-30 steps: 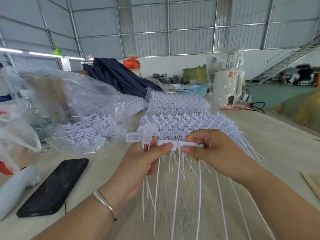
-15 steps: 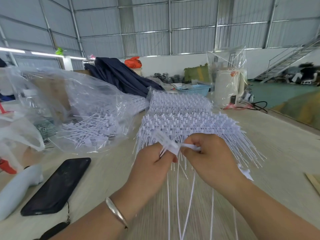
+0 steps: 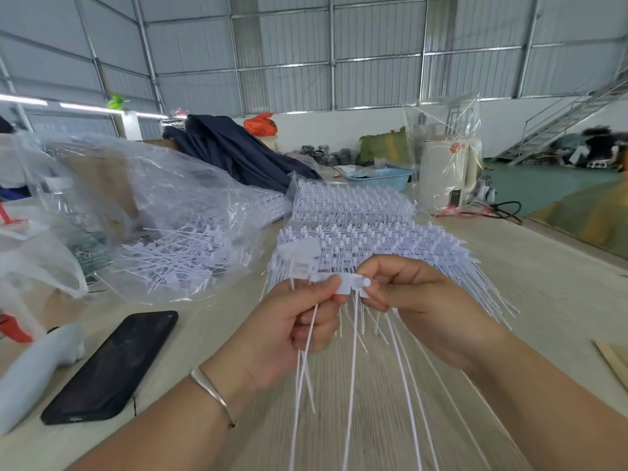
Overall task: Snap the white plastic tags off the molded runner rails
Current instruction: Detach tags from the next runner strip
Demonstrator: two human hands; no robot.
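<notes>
Both hands are raised over the wooden table (image 3: 543, 287), each pinching one end of a white runner rail (image 3: 350, 283) with tags on it. My left hand (image 3: 289, 331) grips the rail's left end together with a bunch of loose white tags (image 3: 299, 263); their thin tails hang down between my arms. My right hand (image 3: 418, 300) pinches the rail's right end between thumb and fingers. Behind the hands lies a stack of uncut runner rails (image 3: 367, 232), and a second stack (image 3: 353, 202) sits farther back.
A clear plastic bag (image 3: 163, 226) holding snapped-off tags lies on the left. A black phone (image 3: 112, 365) and a pale blue object (image 3: 34, 368) lie at the near left. Dark cloth (image 3: 234, 151), a blue basket (image 3: 380, 178) and a wrapped white appliance (image 3: 445, 171) stand at the back.
A second ago the rail was held level between both hands; half a second ago it was twisted with the hands close together. Now it is level again, and tags stick up above my left hand.
</notes>
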